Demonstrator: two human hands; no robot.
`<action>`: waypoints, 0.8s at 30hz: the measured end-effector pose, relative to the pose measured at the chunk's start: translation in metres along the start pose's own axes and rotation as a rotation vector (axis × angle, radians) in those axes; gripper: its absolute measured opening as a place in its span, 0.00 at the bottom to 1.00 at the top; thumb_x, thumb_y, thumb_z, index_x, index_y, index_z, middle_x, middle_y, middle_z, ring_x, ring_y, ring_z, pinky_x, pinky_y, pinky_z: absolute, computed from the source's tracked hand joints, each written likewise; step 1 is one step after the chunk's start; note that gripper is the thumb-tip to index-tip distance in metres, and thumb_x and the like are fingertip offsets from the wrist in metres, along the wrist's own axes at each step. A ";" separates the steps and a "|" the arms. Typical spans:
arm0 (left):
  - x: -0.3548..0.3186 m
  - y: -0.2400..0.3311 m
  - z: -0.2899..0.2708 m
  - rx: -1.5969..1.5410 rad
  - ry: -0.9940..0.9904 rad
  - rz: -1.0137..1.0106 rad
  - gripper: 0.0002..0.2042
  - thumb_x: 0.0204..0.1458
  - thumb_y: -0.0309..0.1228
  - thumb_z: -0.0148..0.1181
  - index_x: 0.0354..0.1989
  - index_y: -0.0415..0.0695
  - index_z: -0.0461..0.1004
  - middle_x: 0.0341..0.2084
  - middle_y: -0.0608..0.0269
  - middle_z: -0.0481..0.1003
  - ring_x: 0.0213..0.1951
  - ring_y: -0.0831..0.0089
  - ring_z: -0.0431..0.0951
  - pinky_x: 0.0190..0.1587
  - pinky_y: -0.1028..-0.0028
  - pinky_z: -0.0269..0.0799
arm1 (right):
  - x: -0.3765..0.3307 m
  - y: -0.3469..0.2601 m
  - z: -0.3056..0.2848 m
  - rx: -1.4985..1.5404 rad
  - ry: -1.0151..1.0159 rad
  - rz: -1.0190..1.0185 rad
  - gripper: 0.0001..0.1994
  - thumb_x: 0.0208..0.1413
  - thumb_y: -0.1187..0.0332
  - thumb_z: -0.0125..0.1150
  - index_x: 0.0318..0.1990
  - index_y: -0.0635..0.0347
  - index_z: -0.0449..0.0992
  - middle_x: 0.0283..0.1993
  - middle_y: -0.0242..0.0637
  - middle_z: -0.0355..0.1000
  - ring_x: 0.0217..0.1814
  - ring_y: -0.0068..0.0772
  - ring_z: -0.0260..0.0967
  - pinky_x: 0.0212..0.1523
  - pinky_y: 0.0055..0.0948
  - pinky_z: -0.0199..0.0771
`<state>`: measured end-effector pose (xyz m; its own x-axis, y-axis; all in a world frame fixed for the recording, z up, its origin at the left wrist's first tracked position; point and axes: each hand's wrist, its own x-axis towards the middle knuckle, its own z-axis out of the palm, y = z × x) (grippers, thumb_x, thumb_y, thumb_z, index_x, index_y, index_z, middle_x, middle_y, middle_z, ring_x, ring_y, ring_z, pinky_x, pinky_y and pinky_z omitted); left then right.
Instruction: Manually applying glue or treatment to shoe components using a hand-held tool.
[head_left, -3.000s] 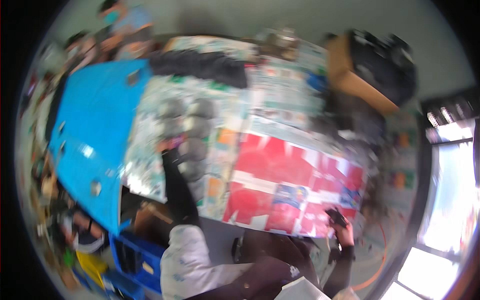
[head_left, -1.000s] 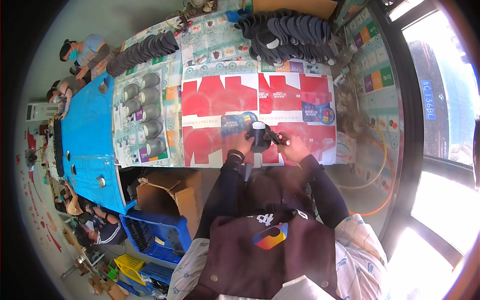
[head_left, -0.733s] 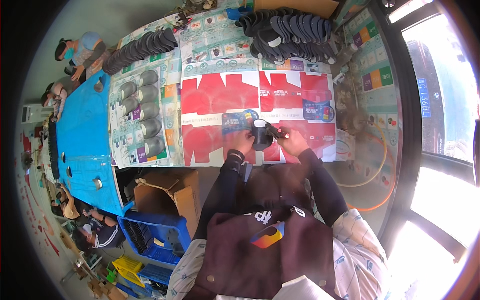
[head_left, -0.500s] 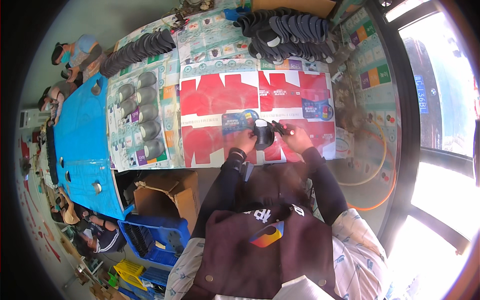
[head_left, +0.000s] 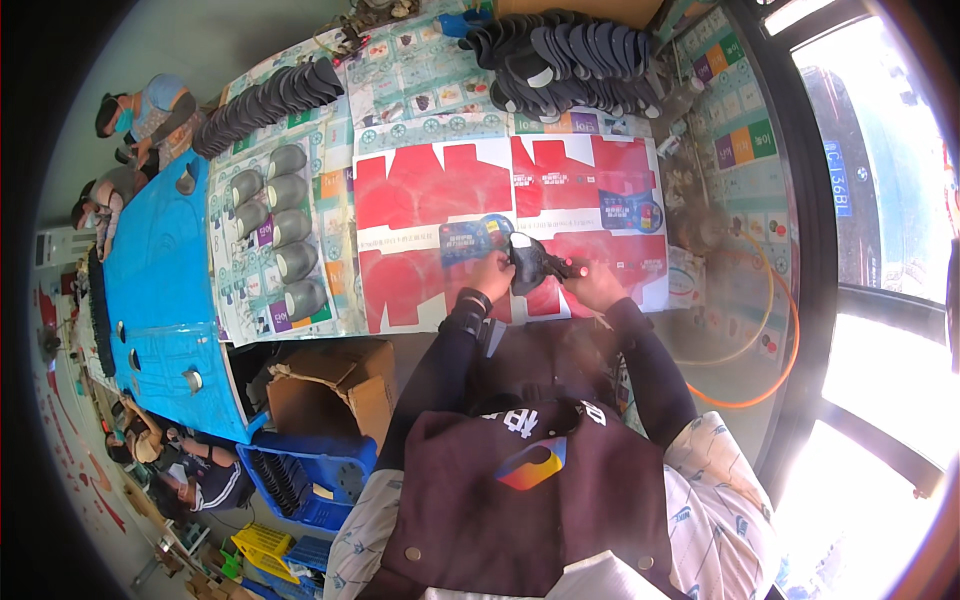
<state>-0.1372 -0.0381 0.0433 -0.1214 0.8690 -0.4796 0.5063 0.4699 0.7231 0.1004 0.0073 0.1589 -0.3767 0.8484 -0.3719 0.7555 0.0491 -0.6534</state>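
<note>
1. The left hand (head_left: 490, 276) grips a dark, rounded piece (head_left: 524, 272) with a white patch by its left side.
2. The right hand (head_left: 598, 286) is closed around a black tool with red parts (head_left: 562, 265); the tool's far end overlaps the piece, though whether they touch I cannot tell.
3. The piece is above the near edge of a red-and-white printed sheet (head_left: 420, 195) on the bench (head_left: 400, 72).
4. Grey rounded pieces (head_left: 292, 227) stand in two columns left of the sheet.
5. A dark curved row (head_left: 268, 106) lies beyond them.
</note>
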 end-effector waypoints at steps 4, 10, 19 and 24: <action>-0.011 0.013 -0.007 -0.077 0.052 0.103 0.17 0.55 0.39 0.64 0.49 0.42 0.78 0.37 0.56 0.83 0.40 0.61 0.83 0.45 0.66 0.77 | 0.003 0.006 0.002 0.051 0.082 0.045 0.12 0.54 0.62 0.60 0.40 0.61 0.77 0.35 0.61 0.75 0.44 0.68 0.73 0.44 0.56 0.74; -0.018 0.015 -0.015 0.116 0.078 0.159 0.15 0.56 0.39 0.62 0.46 0.42 0.80 0.27 0.58 0.82 0.34 0.66 0.83 0.38 0.67 0.75 | -0.009 0.007 0.003 0.017 -0.033 0.036 0.13 0.54 0.61 0.61 0.42 0.60 0.77 0.37 0.61 0.76 0.45 0.67 0.73 0.44 0.55 0.73; 0.012 -0.038 0.014 -0.184 -0.004 0.008 0.16 0.57 0.31 0.63 0.51 0.35 0.74 0.42 0.52 0.82 0.42 0.66 0.83 0.44 0.68 0.78 | -0.009 -0.010 -0.005 0.248 -0.145 0.059 0.15 0.52 0.63 0.63 0.44 0.63 0.76 0.37 0.58 0.76 0.44 0.63 0.74 0.44 0.49 0.73; 0.014 -0.042 0.017 -0.146 0.032 0.042 0.17 0.58 0.29 0.63 0.52 0.34 0.73 0.40 0.54 0.82 0.42 0.68 0.83 0.42 0.70 0.80 | -0.011 -0.011 -0.005 0.136 0.035 0.096 0.13 0.53 0.63 0.63 0.37 0.65 0.76 0.37 0.58 0.77 0.43 0.61 0.76 0.43 0.49 0.73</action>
<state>-0.1455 -0.0480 -0.0023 -0.1314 0.8917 -0.4332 0.3826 0.4487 0.8076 0.0991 0.0003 0.1734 -0.2854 0.8636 -0.4156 0.7067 -0.1033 -0.7000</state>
